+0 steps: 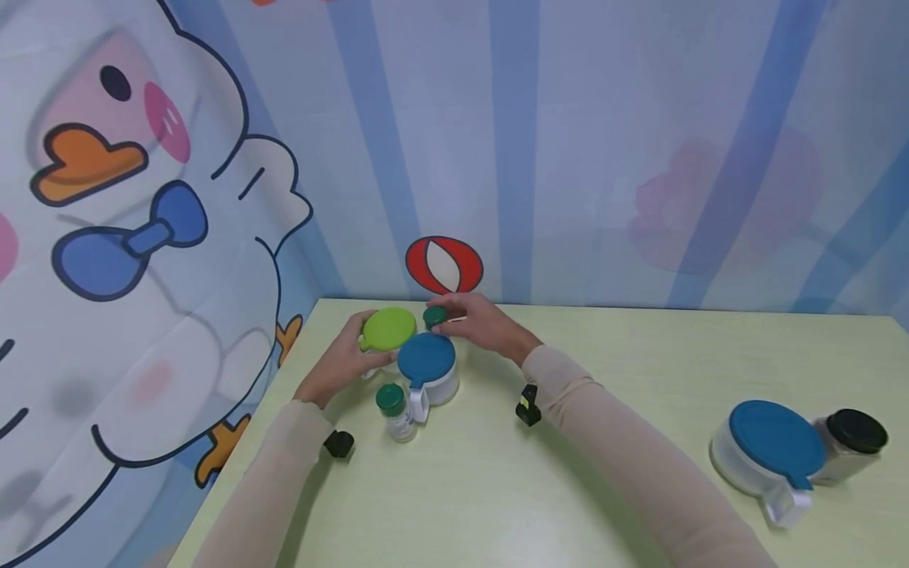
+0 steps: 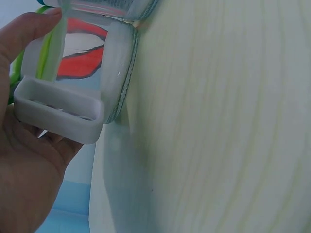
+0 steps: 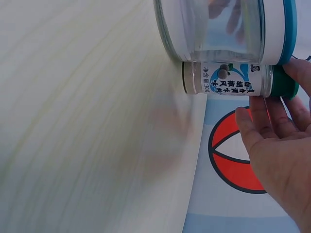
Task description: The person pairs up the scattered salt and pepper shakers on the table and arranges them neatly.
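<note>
My left hand [image 1: 344, 361] grips a clear jar with a lime-green lid [image 1: 389, 328], thumb and fingers spread around its sides. Its white handle [image 2: 58, 110] shows beside the palm in the left wrist view. Between the thumb and fingers of my right hand [image 1: 488, 325] is the dark green cap of a small seasoning bottle [image 3: 233, 79], which stands upright behind a blue-lidded jar [image 1: 428, 359]. That jar sits between both hands, its handle toward me. Close by its handle, a second green-capped seasoning bottle [image 1: 399, 414] stands in front.
At the right end of the pale table [image 1: 540, 489] stand another blue-lidded jar [image 1: 774, 446] with a white handle and a black-lidded jar [image 1: 852, 442] beside it. A printed cloth backdrop [image 1: 582, 158] rises behind the table and along its left side.
</note>
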`<state>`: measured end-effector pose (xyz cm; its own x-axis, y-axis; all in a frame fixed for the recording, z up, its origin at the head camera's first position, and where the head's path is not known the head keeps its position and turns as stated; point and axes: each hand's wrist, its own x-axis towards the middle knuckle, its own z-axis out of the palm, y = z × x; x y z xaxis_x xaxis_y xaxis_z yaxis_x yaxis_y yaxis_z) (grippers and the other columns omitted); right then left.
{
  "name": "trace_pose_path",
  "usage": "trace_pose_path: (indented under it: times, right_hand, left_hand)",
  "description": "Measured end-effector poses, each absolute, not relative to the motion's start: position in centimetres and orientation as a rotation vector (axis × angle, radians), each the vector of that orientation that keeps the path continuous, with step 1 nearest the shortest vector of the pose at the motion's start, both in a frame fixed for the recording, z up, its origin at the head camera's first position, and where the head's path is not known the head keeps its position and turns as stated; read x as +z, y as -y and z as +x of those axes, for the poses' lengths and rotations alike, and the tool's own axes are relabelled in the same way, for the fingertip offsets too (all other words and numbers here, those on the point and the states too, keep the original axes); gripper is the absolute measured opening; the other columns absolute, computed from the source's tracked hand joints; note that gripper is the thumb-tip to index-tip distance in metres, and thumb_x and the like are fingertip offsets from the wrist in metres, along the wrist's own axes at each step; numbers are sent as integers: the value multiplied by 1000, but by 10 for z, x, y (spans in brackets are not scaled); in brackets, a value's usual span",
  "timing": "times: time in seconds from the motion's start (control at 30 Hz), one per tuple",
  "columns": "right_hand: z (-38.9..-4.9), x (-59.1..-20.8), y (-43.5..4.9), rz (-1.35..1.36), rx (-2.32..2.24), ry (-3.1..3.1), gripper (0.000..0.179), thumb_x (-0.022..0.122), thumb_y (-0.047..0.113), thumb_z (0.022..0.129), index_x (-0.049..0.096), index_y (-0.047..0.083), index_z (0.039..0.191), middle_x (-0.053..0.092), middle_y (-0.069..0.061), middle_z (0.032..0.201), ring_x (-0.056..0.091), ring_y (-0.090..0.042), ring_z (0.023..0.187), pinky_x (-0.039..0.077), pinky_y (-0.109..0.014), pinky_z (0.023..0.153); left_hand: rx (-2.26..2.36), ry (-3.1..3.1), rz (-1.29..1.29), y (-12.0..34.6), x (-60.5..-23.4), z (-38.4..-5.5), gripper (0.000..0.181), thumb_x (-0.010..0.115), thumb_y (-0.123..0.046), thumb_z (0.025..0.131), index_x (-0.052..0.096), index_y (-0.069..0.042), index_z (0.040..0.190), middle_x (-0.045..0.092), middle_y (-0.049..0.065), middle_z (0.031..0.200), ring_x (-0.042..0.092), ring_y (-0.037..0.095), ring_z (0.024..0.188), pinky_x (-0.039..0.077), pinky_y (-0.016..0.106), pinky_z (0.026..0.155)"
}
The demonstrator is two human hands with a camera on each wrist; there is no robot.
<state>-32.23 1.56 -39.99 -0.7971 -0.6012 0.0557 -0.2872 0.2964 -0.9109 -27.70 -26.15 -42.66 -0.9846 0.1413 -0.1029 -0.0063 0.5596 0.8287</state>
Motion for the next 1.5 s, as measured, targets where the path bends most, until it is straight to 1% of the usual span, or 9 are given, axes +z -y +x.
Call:
trace_pose_path:
  times: [0.1,0.23,0.3,0.5,0.73,1.03,1.3,1.5]
  right_hand:
    - [-322,-399,-18,-812,-1518,-2264,42,70,19,97,61,11,138,65,-3,131,58,-27,126,53,-42,102]
    - [-324,-401,-20,-800,-1546,-2262,40,70,18,97,62,15,137,66,-2,127,59,-25,124,53,-42,102]
    - [-324,-402,-21,-787,-1549,-2271,43,71,18,97,61,15,138,67,-2,126,59,-25,123,52,-42,102]
    - [-323,-401,-24,-754,-1534,-2307,46,72,20,96,60,17,140,67,-2,125,59,-25,123,53,-43,102]
    - [-324,-405,-27,-770,-1551,-2316,41,72,20,96,63,16,137,69,-1,119,60,-24,121,53,-43,101]
    - [-324,-405,-28,-758,-1571,-2306,40,72,21,96,64,16,134,70,0,117,61,-22,120,53,-42,101]
    - [-322,-403,-28,-747,-1580,-2292,43,73,20,95,63,12,136,68,-4,120,60,-25,122,51,-46,103]
    - [-323,-404,-27,-748,-1589,-2271,43,72,21,96,62,13,137,68,-6,122,59,-27,123,49,-49,105]
  left_hand:
    - [1398,-2630,115,261,-426,-279,96,80,-45,85,23,-19,158,33,7,159,32,30,146,22,63,120]
    - [1393,-2634,111,261,-426,-278,96,81,-46,84,24,-20,157,34,7,159,33,30,146,23,64,119]
    - [1393,-2638,106,260,-426,-277,97,81,-47,84,24,-21,157,35,7,158,33,31,146,23,65,119]
    - [1390,-2641,93,259,-426,-274,100,80,-51,83,21,-23,159,33,6,160,31,30,148,23,66,118]
    - [1363,-2662,83,262,-426,-270,103,78,-52,84,18,-21,161,28,8,163,29,33,148,25,66,118]
    - [1359,-2682,129,270,-426,-265,98,76,-44,88,16,-20,162,21,10,165,29,40,147,32,65,114]
    - [1354,-2717,178,270,-424,-261,88,76,-36,89,24,-15,158,25,12,159,33,37,143,31,66,113]
    - [1371,-2697,138,270,-424,-261,88,77,-37,88,26,-16,156,30,10,160,34,39,143,32,68,112]
